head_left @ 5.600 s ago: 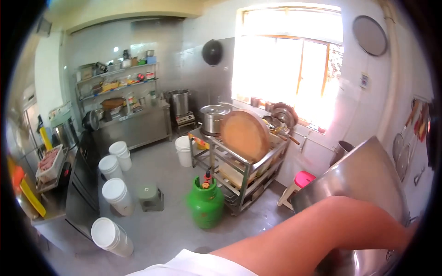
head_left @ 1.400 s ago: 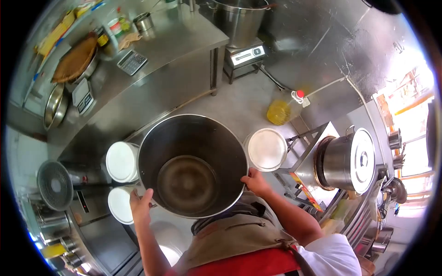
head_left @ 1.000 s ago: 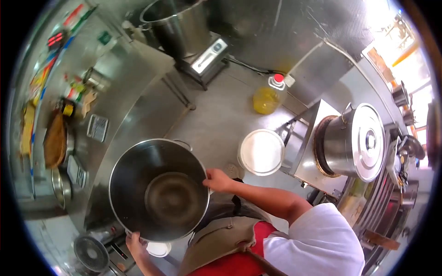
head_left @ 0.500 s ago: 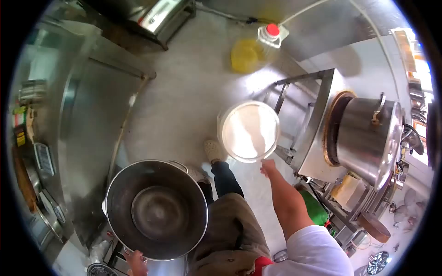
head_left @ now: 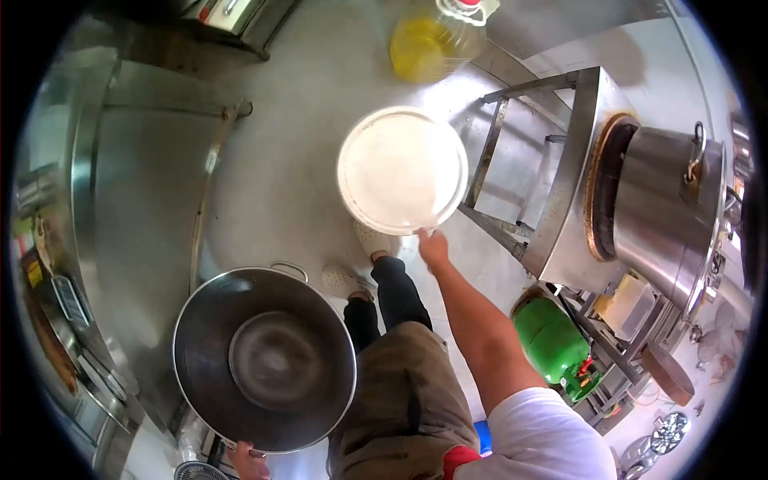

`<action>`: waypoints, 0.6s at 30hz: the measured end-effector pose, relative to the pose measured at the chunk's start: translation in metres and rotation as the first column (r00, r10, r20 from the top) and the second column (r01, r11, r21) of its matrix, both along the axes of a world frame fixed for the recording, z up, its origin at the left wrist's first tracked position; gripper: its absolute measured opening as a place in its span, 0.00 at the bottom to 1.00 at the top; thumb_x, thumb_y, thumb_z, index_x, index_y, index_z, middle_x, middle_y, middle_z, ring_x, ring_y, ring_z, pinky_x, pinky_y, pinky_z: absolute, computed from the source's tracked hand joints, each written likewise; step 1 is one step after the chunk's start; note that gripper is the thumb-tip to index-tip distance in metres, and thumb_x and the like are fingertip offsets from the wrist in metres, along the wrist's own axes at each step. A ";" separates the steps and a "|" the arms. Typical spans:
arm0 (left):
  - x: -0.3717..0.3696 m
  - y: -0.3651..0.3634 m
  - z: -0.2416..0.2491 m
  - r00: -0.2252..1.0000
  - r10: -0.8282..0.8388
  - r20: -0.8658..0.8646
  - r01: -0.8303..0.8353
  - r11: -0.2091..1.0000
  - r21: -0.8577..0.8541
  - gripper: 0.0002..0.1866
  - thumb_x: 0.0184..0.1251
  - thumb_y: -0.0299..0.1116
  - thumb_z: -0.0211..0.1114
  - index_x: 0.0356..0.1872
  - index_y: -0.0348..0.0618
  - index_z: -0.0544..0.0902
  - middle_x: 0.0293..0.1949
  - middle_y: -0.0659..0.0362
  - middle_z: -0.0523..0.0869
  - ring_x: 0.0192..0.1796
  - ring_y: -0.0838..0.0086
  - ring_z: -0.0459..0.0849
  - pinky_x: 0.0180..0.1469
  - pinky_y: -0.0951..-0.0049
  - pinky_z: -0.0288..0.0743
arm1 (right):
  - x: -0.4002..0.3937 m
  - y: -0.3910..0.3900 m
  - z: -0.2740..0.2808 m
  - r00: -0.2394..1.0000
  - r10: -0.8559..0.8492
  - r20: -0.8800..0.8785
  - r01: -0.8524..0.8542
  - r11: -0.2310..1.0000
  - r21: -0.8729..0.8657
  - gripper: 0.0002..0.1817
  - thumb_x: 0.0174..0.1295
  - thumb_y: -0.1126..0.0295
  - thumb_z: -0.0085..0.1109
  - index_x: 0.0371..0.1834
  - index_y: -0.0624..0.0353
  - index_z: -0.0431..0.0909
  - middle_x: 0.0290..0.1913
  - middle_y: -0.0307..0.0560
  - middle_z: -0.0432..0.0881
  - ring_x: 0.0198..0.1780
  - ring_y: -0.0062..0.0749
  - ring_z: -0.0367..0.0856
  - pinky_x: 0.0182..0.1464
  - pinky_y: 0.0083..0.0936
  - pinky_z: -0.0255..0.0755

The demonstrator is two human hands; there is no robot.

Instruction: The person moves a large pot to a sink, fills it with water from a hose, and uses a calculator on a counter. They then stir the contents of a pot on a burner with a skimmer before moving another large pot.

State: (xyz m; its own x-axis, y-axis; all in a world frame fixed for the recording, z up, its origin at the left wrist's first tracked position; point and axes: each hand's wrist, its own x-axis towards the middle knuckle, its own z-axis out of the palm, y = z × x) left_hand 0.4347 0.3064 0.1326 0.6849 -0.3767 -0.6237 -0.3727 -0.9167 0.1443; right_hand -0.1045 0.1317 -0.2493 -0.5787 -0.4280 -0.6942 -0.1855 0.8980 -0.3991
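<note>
A large, deep metal pot (head_left: 200,352) is at the lower left, tilted so that its dark, bare inside faces me. My left hand (head_left: 250,462) is closed around the pot's near handle, which is mostly hidden. A second loop handle sticks out on the far side. Ahead of me, a round white lid (head_left: 392,168) hangs above the floor, its flat face catching the light. My right hand (head_left: 434,250) pinches the lid's near rim at the end of an outstretched arm. Whatever is beneath the lid is hidden.
At the right, a lidded steel stockpot (head_left: 668,212) stands on a low metal burner stand (head_left: 564,184). A green gas cylinder (head_left: 552,340) sits below it. A jug of yellow oil (head_left: 428,48) is on the floor ahead. A steel counter (head_left: 152,176) runs along the left.
The white lid has moved left and looks larger, with my right hand at its rim. The pot stays in my left hand, nearly unmoved. The view has shifted, showing more of the green cylinder.
</note>
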 end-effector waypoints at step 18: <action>-0.200 -0.216 0.075 0.688 0.022 -0.725 -0.429 0.818 -0.382 0.33 0.39 0.19 0.54 0.57 0.38 0.66 0.44 0.56 0.76 0.43 0.70 0.76 0.43 0.75 0.71 | -0.061 -0.041 0.364 0.809 0.350 0.472 -0.221 0.925 -0.308 0.17 0.52 0.67 0.54 0.44 0.64 0.77 0.31 0.39 0.78 0.31 0.23 0.73 0.31 0.23 0.67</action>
State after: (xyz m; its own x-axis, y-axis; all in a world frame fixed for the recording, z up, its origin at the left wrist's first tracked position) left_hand 0.2348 0.0904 0.2078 0.2681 -0.6511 -0.7101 0.2217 -0.6756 0.7032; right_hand -0.1654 0.0908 0.1149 0.0041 -0.6998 -0.7144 -0.1310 0.7078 -0.6941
